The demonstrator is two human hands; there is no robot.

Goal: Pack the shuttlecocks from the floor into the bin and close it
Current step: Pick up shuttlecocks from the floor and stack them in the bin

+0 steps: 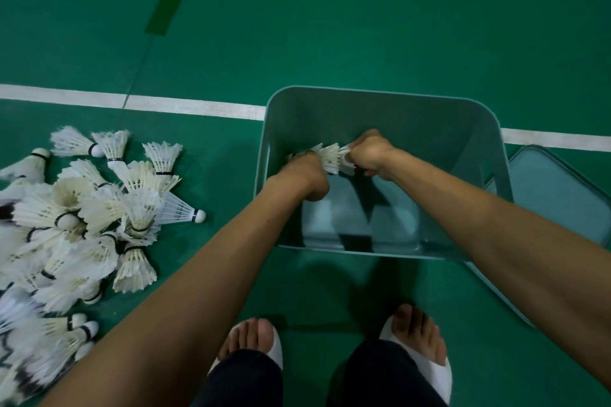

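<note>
Barely begun, I judge; the left hand (pixel 305 175) and the right hand (pixel 370 155) each grasp an end of a short row of shuttlecocks (pixel 330 158) low inside the bin (pixel 413 119), whose bottom looks otherwise bare; a big pile (pixel 82 225) waits on the floor (pixel 330 26) to the left; the lid (pixel 562 195) lies off, right of the bin.

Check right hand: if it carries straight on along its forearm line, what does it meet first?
Likely the left hand: the right hand points left across the bin, and only the shuttlecocks in both grips lie between them. Depth is unclear; past that, the bin's left wall.
</note>
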